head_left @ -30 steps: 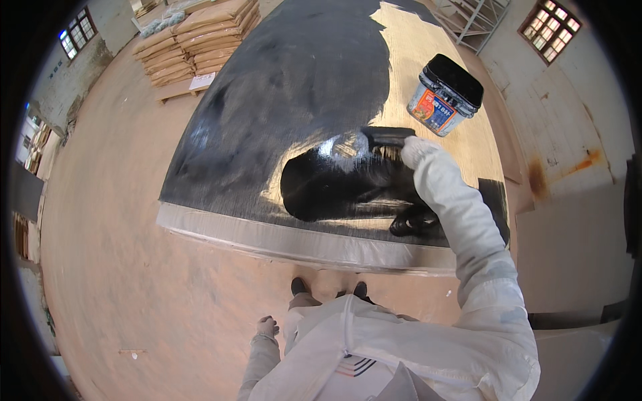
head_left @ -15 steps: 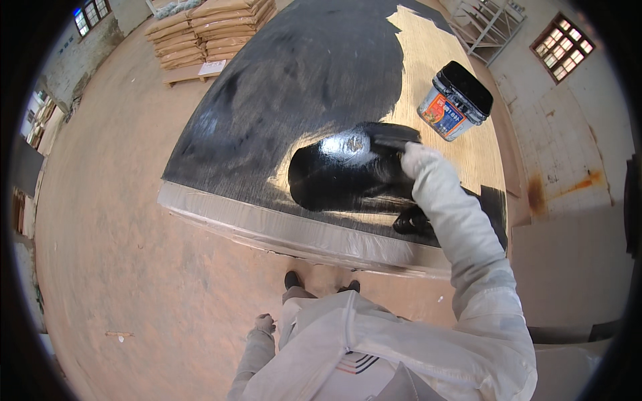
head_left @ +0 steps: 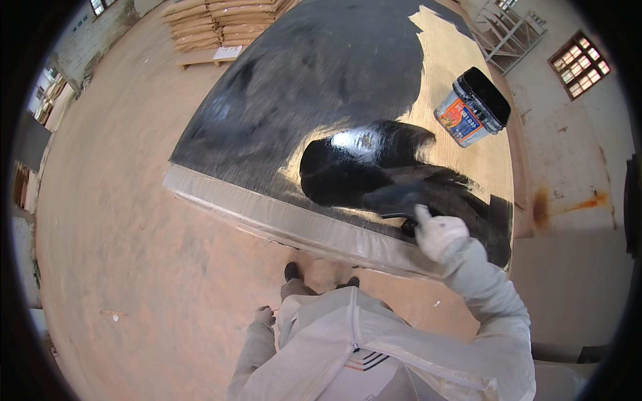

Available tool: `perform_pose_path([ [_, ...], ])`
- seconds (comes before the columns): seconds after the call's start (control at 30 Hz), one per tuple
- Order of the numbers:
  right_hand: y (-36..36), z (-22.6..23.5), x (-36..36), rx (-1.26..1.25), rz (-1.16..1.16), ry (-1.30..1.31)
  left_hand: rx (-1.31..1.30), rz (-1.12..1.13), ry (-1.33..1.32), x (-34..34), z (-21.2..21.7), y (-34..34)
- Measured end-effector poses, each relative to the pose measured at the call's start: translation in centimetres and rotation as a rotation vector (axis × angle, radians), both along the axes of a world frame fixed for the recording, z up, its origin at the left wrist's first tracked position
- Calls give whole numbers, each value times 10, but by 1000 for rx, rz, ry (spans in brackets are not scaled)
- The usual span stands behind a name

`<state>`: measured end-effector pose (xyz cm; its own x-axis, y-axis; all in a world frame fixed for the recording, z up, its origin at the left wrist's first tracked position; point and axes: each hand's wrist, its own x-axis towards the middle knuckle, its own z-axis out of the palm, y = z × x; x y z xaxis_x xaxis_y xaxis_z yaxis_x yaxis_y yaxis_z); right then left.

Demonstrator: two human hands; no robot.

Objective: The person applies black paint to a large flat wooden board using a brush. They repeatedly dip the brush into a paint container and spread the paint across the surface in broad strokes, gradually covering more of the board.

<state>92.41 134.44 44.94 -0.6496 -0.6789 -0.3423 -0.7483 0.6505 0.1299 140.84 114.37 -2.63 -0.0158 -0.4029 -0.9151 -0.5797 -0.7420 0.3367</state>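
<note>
My right hand point(head_left: 441, 234), in a whitish glove, grips a dark flat spreader point(head_left: 394, 199), blurred by motion and touching wet black coating point(head_left: 348, 170). This glossy coating lies on the near part of a large wood-grained panel point(head_left: 435, 67), mostly blackened, with pale yellowish grain still bare on the right. Beyond that hand, a square bucket point(head_left: 471, 110) with a black-smeared rim and an orange and blue label stands on the bare strip. My left hand point(head_left: 265, 315) hangs low beside my thigh, fingers curled; a thin small thing seems to poke out of it.
Clear plastic film point(head_left: 287, 230) covers the panel stack's near side. Brown sacks point(head_left: 231, 27) are piled on a wooden pallet point(head_left: 197, 61) at the back left. A metal rack point(head_left: 511, 33) stands at the far right by a stained wall point(head_left: 568, 154). My feet are on the reddish floor point(head_left: 134, 220).
My right hand has swept the spreader toward me, from the middle of the wet patch to near the panel's front edge. Black now covers more grain to the right. The view has shifted slightly.
</note>
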Motion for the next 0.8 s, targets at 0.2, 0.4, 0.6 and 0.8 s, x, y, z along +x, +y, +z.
perform_pose_path([
  [0.2,-132,-60,-3,-334,346,186,-42,-72,26,-14,6,-7],
  [0.4,-192,-43,-102,-118,-12,47,-111,42,83,-15,19,-10],
  [0.6,-196,-30,-82,-95,79,-6,0,103,-52,20,-5,24],
  [0.8,-211,-13,-22,9,232,-69,2,79,23,48,-20,38],
])
